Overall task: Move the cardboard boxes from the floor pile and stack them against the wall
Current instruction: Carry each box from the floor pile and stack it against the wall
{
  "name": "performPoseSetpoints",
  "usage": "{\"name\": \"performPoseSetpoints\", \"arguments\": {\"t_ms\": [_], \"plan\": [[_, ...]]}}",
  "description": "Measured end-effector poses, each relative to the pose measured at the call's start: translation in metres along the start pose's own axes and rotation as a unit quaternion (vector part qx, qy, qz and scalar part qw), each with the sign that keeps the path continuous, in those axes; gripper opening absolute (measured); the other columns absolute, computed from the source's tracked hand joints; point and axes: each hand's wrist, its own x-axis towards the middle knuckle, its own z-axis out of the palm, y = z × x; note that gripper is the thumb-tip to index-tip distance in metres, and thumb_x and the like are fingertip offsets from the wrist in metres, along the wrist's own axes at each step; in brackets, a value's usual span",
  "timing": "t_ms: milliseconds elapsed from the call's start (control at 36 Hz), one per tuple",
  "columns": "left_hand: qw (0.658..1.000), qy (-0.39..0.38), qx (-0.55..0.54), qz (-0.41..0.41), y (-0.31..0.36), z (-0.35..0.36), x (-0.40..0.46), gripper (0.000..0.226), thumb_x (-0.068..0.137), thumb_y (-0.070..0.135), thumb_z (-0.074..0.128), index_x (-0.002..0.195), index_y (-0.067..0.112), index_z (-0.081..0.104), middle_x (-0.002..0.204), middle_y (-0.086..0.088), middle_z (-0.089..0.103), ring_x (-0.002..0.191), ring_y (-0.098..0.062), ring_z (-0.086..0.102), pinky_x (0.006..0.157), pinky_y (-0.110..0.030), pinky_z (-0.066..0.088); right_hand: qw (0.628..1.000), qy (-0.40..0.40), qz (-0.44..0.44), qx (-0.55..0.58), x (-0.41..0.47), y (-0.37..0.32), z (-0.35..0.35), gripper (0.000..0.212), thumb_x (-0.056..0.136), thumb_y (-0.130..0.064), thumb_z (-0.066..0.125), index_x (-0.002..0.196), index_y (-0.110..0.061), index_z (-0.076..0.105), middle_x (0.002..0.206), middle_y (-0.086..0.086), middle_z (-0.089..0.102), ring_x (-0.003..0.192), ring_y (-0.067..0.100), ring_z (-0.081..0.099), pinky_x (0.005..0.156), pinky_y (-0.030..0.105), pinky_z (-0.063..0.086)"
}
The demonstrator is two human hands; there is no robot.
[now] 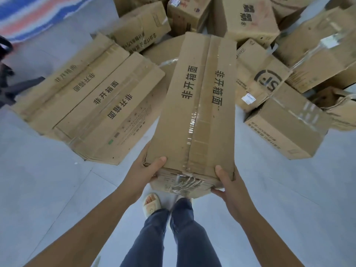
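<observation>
A long taped cardboard box (198,112) with black printed characters is lifted off the floor, its near end towards me. My left hand (143,170) grips the near left corner, thumb on top. My right hand (228,182) grips the near right corner, thumb on top and fingers under. Behind it lies the floor pile: two similar long boxes (90,105) side by side on the left, a box with a round black logo (260,76) on the right, and several more further back.
Pale tiled floor (48,189) spreads around my legs and slippered foot (152,205). A smaller box (289,130) sits at the right. A striped red-and-blue sheet (32,14) lies at the top left, and a dark object (7,78) at the left edge.
</observation>
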Motion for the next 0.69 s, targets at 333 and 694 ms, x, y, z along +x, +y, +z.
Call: {"name": "performPoseSetpoints", "arguments": {"t_ms": [333,694], "plan": [[0.98,0.079,-0.074,0.169,0.062,0.027,-0.099,0.072,0.064,0.043,0.077,0.129,0.038,0.048,0.107,0.014,0.07,0.099,-0.007,0.067,0.089,-0.035,0.053,0.981,-0.089,-0.174,-0.015,-0.064,-0.085,-0.03,0.041,0.088,-0.029,0.058,0.119,-0.053,0.045,0.115,-0.025,0.064,0.108,0.0,0.061,0.098,0.037,0.047],[0.884,0.285,-0.199,0.313,0.03,0.102,-0.241,0.078,0.077,0.033,0.078,0.143,0.035,0.036,0.115,0.018,0.067,0.108,-0.008,0.064,0.086,-0.022,0.054,0.905,-0.299,-0.284,-0.107,-0.126,-0.134,-0.062,0.036,0.091,-0.015,0.056,0.114,-0.042,0.048,0.091,-0.035,0.065,0.093,-0.009,0.063,0.092,0.03,0.051]]}}
